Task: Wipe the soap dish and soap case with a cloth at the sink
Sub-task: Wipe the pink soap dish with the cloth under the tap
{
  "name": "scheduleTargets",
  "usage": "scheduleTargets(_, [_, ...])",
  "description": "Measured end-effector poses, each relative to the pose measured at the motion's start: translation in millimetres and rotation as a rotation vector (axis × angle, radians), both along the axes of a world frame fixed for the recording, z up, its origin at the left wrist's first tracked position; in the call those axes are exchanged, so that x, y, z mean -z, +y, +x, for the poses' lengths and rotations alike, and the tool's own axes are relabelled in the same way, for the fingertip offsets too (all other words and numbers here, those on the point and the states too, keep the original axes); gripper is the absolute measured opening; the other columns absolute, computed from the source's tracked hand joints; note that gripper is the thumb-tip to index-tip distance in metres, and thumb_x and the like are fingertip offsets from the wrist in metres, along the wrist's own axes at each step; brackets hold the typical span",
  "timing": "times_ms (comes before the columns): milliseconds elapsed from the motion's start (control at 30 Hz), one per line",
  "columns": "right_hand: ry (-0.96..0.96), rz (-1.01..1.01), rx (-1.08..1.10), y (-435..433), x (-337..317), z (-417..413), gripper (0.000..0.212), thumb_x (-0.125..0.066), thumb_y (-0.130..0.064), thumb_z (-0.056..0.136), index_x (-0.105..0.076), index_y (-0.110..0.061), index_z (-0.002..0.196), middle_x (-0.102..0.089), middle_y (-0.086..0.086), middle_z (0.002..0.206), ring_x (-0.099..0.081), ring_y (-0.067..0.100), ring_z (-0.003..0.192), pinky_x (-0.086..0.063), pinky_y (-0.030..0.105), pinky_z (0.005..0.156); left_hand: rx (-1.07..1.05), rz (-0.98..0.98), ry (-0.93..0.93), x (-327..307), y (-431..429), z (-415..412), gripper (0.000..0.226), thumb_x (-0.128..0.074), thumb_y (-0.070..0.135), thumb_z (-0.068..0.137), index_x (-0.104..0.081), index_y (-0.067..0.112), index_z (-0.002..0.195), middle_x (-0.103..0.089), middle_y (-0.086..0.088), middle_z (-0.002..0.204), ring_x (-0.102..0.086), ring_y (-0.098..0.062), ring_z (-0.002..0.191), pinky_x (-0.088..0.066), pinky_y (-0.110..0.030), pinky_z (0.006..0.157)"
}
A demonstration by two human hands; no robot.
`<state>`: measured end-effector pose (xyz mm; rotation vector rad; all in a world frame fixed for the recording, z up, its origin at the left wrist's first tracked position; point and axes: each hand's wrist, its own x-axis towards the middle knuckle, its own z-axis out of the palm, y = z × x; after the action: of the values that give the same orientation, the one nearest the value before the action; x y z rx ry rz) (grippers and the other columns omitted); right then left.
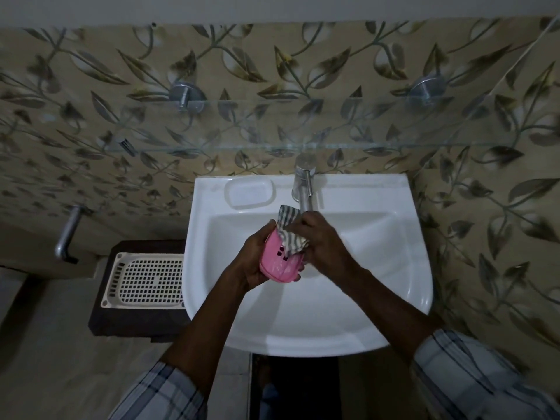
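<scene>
My left hand grips a pink soap case with dark drain slots, held tilted over the basin of the white sink. My right hand presses a grey-and-white striped cloth against the case's upper end. One corner of the cloth sticks up toward the tap. A moulded soap dish recess lies in the sink's back ledge, left of the tap, with nothing visible in it.
A chrome tap stands at the back of the sink. Above it runs a glass shelf on metal brackets. A cream perforated tray lies on a dark stand to the sink's left. A metal pipe juts from the left wall.
</scene>
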<state>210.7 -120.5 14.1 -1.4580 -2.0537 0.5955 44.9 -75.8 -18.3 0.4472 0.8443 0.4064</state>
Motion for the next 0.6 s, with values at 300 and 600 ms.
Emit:
scheduleTargets(300, [0.093, -0.102, 0.117, -5.2, 15.3, -13.5, 0.045, -0.055, 0.010, 0.084, -0.066, -0.010, 0.122, -0.058, 0.013, 0.114, -0.051, 0.022, 0.104, -0.045, 0.030, 0.089, -0.045, -0.001, -0.028, 10.4, -5.6, -6.1, 0.061, -0.032, 0.056, 0.101, -0.074, 0.013, 0.111, -0.072, -0.019, 0.105, -0.072, -0.034, 0.085, -0.060, -0.048, 0.074])
scheduleTargets(600, [0.008, -0.031, -0.181, -5.9, 6.6, -17.5, 0.039, -0.061, 0.023, 0.074, -0.070, 0.008, 0.109, -0.065, 0.030, 0.106, -0.065, 0.041, 0.099, -0.055, 0.049, 0.087, -0.126, -0.024, 0.054, 8.1, 11.2, -4.0, 0.059, -0.036, 0.051, 0.102, -0.074, 0.006, 0.105, -0.074, -0.020, 0.102, -0.071, -0.033, 0.088, -0.057, -0.046, 0.082])
